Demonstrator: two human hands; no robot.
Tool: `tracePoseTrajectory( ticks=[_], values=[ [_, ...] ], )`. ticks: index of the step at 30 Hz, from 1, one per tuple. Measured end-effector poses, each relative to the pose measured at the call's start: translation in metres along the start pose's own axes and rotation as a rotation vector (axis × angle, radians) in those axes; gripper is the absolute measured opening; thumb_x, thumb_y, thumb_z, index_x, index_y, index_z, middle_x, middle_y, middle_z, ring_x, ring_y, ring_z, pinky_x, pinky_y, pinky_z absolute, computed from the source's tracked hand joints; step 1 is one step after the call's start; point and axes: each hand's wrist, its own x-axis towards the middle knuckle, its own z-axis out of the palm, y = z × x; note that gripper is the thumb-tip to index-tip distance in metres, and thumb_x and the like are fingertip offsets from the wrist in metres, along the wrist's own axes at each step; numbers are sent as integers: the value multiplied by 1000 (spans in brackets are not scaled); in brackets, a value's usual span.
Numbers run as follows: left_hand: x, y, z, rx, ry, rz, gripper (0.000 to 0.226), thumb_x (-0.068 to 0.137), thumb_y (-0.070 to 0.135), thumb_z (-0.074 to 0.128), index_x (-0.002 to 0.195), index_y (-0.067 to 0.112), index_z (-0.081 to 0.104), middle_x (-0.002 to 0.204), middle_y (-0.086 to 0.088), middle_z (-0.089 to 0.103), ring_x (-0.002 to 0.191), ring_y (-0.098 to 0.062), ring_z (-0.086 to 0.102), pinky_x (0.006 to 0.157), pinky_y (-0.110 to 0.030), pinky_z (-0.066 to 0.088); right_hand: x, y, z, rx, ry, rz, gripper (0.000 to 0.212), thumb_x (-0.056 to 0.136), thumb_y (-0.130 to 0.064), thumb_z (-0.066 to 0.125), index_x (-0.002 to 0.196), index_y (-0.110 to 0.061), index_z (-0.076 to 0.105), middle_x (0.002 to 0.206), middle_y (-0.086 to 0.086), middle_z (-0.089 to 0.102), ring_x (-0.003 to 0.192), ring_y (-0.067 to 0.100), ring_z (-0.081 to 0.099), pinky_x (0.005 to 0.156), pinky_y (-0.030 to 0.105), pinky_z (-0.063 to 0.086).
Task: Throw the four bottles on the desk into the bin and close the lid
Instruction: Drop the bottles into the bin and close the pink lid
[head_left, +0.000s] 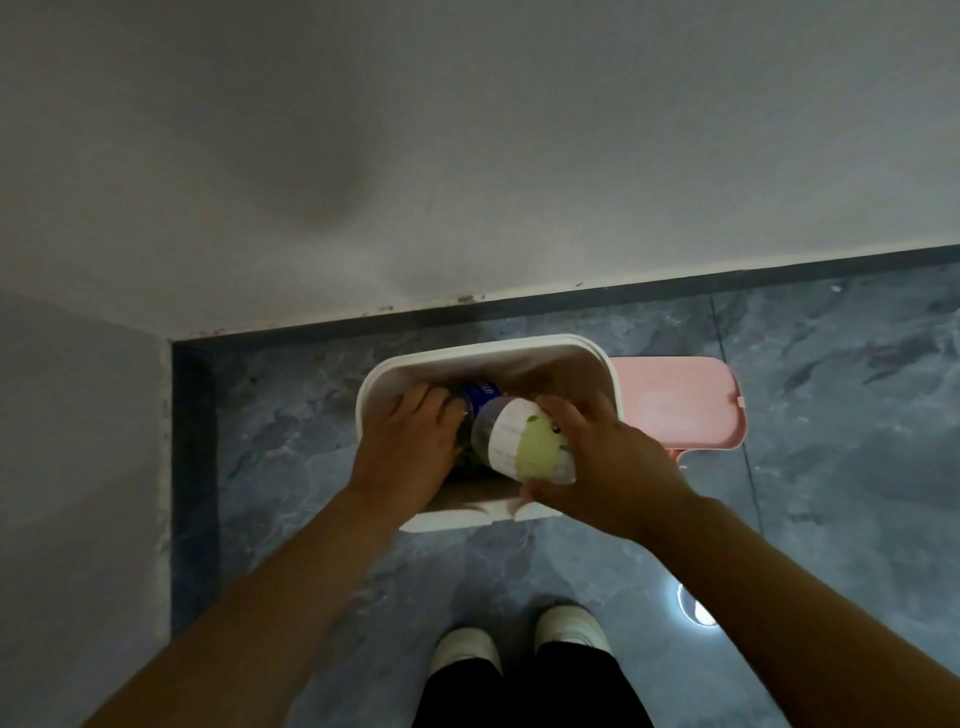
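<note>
From the head camera, looking straight down: the person stands over the white rectangular plastic bin (602, 364) on the grey marbled floor tiles (831, 415), tucked near the pale wall (467, 156); its pink hinged lid (685, 405) is flung open to the right, lying flat beside the rim; both arms reach in at once.

The right hand (608, 462) is wrapped round the clear plastic bottle with the white and pale green label (524, 447), thumb underneath and fingers curled over the top, gripping it on its side right at the bin's mouth; it hangs above the opening, not yet dropped.

The left hand (410, 447) is palm down inside the opening, fingers slightly spread and curled forward over the dark bottle with the blue label (480, 395); whether it actually grips that one or just presses on it, I cannot tell; a scrap of green shows beneath the hand, perhaps another bottle, too hidden to call.

So this looks like the drop itself, and the way to do it cleanly, I'd say: lower the labelled bottle past the rim before letting go, so it doesn't bounce off the edge; draw the left hand clear first so nothing lands on the knuckles; let the bottles lie flat and low, because anything poking up will foul the lid when it swings over.

How many are in already I can't count from here.
</note>
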Motion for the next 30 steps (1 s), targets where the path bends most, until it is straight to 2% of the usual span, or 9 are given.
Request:
tracePoseTrajectory(
  ticks=[5,9,15,16,18,20,24,27,30],
  values=[
    [-24,-3,-12,-161,71,-189,49,87,34,55,131,16,45,134,-6,52,123,-22,48,98,-36,46,36,-7,19,-204,-137,-61,85,71,-49,69,141,-30,25,142,6,40,123,31,48,98,45,44],
    [-34,4,-7,-192,67,-174,47,88,35,54,129,15,48,130,-7,56,120,-21,51,97,-34,47,52,-10,40,-225,-144,-76,79,75,-51,64,141,-29,25,146,7,38,130,31,42,103,48,40],
    [-40,10,1,-254,63,-232,45,87,36,54,128,19,49,128,-3,57,117,-18,52,94,-31,48,48,-11,47,-154,-66,-76,70,82,-49,56,143,-29,27,156,2,24,146,26,14,119,49,13],
    [-40,9,1,-279,70,-252,43,87,37,53,127,21,48,128,-2,56,116,-17,52,92,-30,49,44,-11,44,-123,-45,-75,67,84,-47,55,143,-28,29,155,1,26,145,24,17,118,46,13],
    [-42,7,-1,-323,84,-278,40,87,36,53,124,20,50,125,-2,57,112,-17,52,86,-29,49,34,-11,35,-18,7,-49,58,86,-40,55,139,-25,36,149,1,39,137,23,35,114,41,28],
    [-43,6,-5,-360,94,-303,37,88,34,54,121,18,53,123,-4,57,111,-19,52,83,-30,48,23,-6,26,91,102,-36,47,88,-35,53,133,-24,44,138,1,50,120,20,52,98,34,44],
    [-46,3,-17,-416,139,-359,33,87,25,58,118,14,56,120,-8,58,110,-22,51,80,-25,39,0,21,13,294,444,51,26,88,-25,55,112,-20,61,108,5,67,84,17,62,69,27,47],
    [-51,-9,-24,-455,179,-455,38,86,21,59,123,14,52,124,-11,55,113,-25,50,85,-30,40,-3,50,16,430,598,275,20,88,-17,56,105,-14,66,96,10,72,79,23,65,71,31,49],
    [-50,-19,-26,-528,213,-570,46,87,17,58,130,10,45,130,-17,48,117,-32,48,95,-46,44,6,74,33,404,459,486,26,90,-18,53,113,-12,63,105,13,71,94,28,65,80,30,48]
  ],
)
